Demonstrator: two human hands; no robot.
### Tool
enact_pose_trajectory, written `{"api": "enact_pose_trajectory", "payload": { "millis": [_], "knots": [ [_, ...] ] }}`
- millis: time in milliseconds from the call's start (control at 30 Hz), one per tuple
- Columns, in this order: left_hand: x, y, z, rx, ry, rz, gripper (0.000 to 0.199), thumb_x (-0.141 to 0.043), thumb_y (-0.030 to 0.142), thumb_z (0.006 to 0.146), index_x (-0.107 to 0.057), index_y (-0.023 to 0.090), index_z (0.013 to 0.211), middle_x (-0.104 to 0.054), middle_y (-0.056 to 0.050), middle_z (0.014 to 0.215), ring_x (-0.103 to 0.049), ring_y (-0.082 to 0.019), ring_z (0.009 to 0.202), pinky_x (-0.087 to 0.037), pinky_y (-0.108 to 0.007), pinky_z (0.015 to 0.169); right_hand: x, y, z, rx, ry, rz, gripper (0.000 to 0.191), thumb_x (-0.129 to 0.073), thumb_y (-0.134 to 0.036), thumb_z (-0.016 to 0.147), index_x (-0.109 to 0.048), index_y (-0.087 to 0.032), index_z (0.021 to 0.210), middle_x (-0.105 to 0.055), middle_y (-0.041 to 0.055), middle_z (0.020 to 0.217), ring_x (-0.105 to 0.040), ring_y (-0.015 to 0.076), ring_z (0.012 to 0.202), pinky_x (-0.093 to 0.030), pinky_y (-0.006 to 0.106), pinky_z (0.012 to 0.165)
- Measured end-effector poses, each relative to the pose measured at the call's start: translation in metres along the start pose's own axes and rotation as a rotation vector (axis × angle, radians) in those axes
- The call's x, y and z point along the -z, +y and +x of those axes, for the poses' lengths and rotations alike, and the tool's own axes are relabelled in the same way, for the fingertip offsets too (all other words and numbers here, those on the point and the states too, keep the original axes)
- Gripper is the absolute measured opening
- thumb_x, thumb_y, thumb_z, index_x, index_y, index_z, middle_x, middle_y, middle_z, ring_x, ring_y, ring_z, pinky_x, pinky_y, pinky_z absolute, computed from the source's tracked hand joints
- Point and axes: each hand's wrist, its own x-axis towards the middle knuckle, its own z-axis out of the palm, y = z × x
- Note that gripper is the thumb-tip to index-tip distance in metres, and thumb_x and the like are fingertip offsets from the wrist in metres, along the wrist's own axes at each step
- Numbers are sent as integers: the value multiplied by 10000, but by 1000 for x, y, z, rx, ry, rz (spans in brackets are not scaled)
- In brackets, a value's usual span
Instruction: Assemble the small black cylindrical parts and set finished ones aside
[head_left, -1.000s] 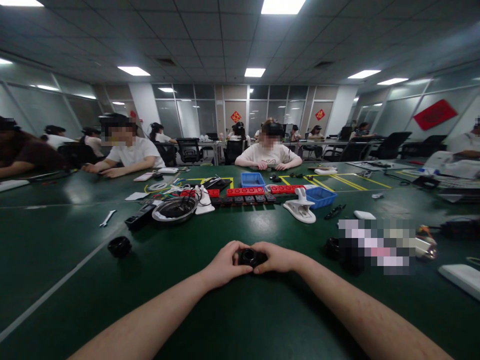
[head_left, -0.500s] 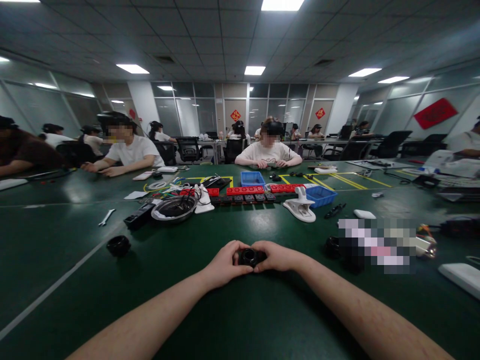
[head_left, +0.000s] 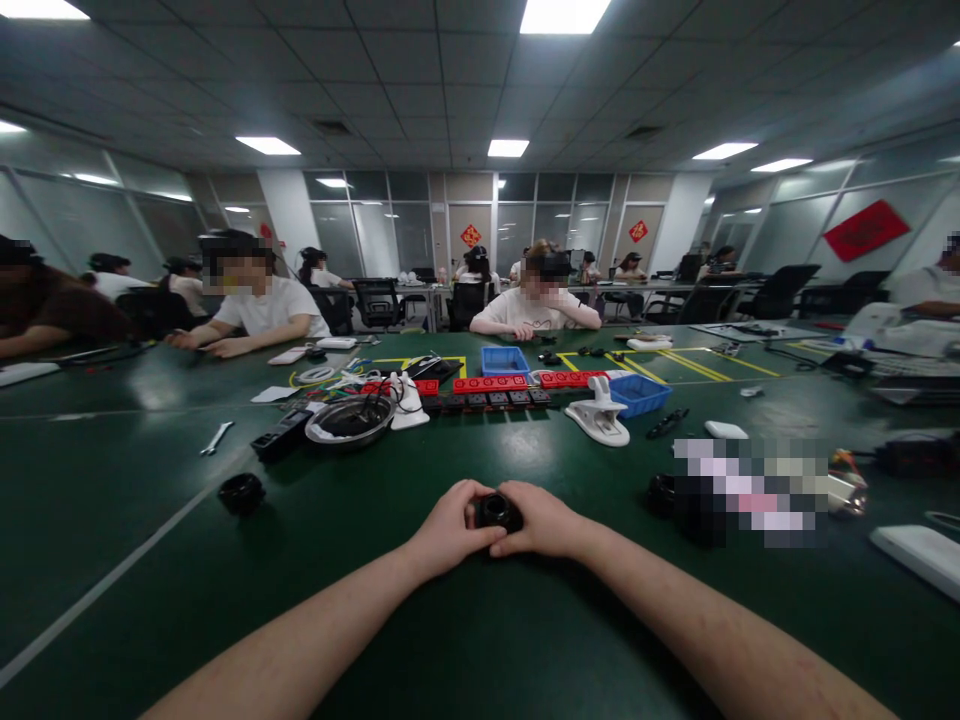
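Close to the middle of the green table (head_left: pixel 360 610), a small black round part with a hole in its top (head_left: pixel 496 509) sits between my two hands. My left hand (head_left: pixel 450 530) is closed around its left side, with the thumb along the front. On the right side my right hand (head_left: pixel 541 522) is curled against the same part, its thumb tip near the left thumb. The fingers hide the part's back and lower sides. Off to the left lies a black ring-like piece (head_left: pixel 241 493), apart from both hands.
A wrench (head_left: pixel 217 438), a metal bowl with cables (head_left: pixel 351 440) and a white clip stand (head_left: pixel 600 415) lie ahead. Beyond are red socket strips (head_left: pixel 491 383) and blue bins (head_left: pixel 639 393). Blurred-out items (head_left: pixel 750 490) lie right. A person (head_left: pixel 536 305) sits opposite.
My right thumb has shifted left across the front of the black part, and the right hand sits slightly closer around it. The person opposite has raised one hand toward the head.
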Motion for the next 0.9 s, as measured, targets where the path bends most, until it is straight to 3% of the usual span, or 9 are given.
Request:
{"api": "enact_pose_trajectory", "payload": {
  "millis": [367, 567, 733, 900],
  "knots": [
    [6, 7, 0, -96, -26, 97, 338, -621, 329, 621, -523, 188, 912, -463, -16, 874, -455, -151, 746, -370, -230, 598, 21, 7, -1, 131, -257, 518, 543, -634, -210, 618, -438, -186, 1123, -538, 15, 1009, -500, 156, 865, -385, 265, 752],
    [7, 11, -2, -104, -19, 137, 312, -611, 328, 642, -546, 201, 920, -475, -12, 836, -455, -144, 726, -355, -225, 590, 21, 13, 0, 113, -283, 468, 304, -604, -152, 629, -546, -150, 927, -543, -18, 812, -494, 125, 740, -382, 223, 662],
    [5, 9, 0, -87, -10, 157, 385, -622, 329, 630, -525, 211, 984, -452, 10, 763, -429, -115, 634, -336, -215, 557, 14, 19, 4, 85, -265, 458, 288, -623, -181, 617, -546, -143, 892, -529, -21, 774, -485, 115, 705, -378, 208, 621],
    [1, 11, -2, -51, 11, 116, 370, -642, 346, 596, -544, 188, 917, -454, 4, 789, -420, -108, 611, -334, -206, 527, 7, 20, 5, 26, -189, 392, 333, -673, -303, 565, -519, -146, 816, -509, -36, 703, -466, 102, 632, -352, 186, 534]
  ]
}}
